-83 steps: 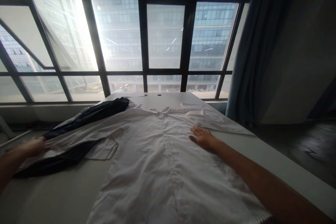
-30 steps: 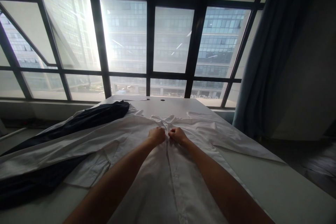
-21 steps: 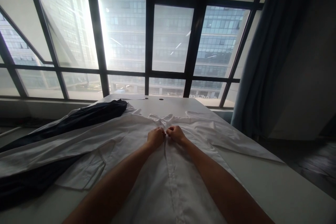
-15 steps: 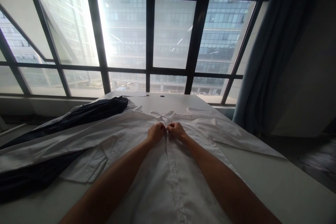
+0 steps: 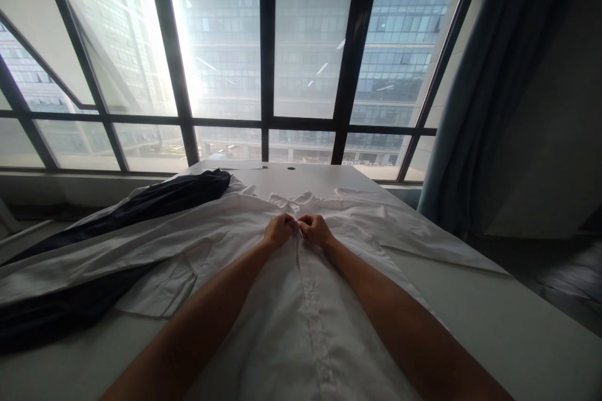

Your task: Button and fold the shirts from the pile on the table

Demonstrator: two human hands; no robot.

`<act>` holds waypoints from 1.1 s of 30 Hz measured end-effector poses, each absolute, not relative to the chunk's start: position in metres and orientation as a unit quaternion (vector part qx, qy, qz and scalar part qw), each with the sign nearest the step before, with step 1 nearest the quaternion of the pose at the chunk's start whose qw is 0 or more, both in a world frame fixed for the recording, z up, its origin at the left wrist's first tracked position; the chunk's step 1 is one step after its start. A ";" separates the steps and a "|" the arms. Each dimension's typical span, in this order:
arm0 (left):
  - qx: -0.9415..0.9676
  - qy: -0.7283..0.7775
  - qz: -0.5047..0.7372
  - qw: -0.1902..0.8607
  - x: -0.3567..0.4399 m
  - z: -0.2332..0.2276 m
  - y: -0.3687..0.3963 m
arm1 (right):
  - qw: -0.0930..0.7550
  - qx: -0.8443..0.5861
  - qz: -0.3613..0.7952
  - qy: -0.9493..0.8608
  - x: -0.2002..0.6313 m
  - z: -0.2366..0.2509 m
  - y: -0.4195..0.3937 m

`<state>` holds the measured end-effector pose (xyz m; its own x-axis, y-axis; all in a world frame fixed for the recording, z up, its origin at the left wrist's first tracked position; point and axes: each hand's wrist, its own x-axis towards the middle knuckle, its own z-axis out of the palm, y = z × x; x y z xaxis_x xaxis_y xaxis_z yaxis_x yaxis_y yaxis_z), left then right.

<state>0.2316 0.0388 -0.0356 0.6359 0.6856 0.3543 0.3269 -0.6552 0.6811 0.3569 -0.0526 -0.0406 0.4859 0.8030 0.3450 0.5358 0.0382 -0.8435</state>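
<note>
A white button-up shirt [image 5: 277,326] lies spread out, front up, with its collar [image 5: 289,200] toward the window and its placket running down the middle. My left hand [image 5: 280,230] pinches one edge of the placket a little below the collar. Right beside it, my right hand [image 5: 314,229] pinches the other edge, and the fingertips of both hands almost touch. Any button between the fingers is too small to make out. One sleeve [image 5: 437,250] stretches out to the right; the other sleeve with its cuff [image 5: 162,288] lies on the left.
The shirt rests on a white table [image 5: 498,319] that reaches to a black-framed window [image 5: 308,62]. Dark navy cloth [image 5: 188,191] lies along the left among white fabric. A blue-grey curtain [image 5: 461,119] hangs at the right. Two dark round spots [image 5: 291,168] mark the far tabletop.
The view has tilted very slightly. Both hands stay pinched at the same place on the placket, with only a tiny shift of the fingers.
</note>
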 end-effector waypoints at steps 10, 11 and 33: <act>0.815 0.267 0.345 0.381 0.236 -0.043 0.049 | 0.505 -0.685 0.077 -0.519 0.353 -0.040 -0.056; 0.815 0.267 0.347 0.379 0.236 -0.043 0.049 | 0.504 -0.688 0.076 -0.516 0.353 -0.040 -0.057; 0.859 0.267 0.345 0.268 0.230 -0.031 0.031 | 0.518 -0.712 0.198 -0.430 0.355 -0.037 -0.055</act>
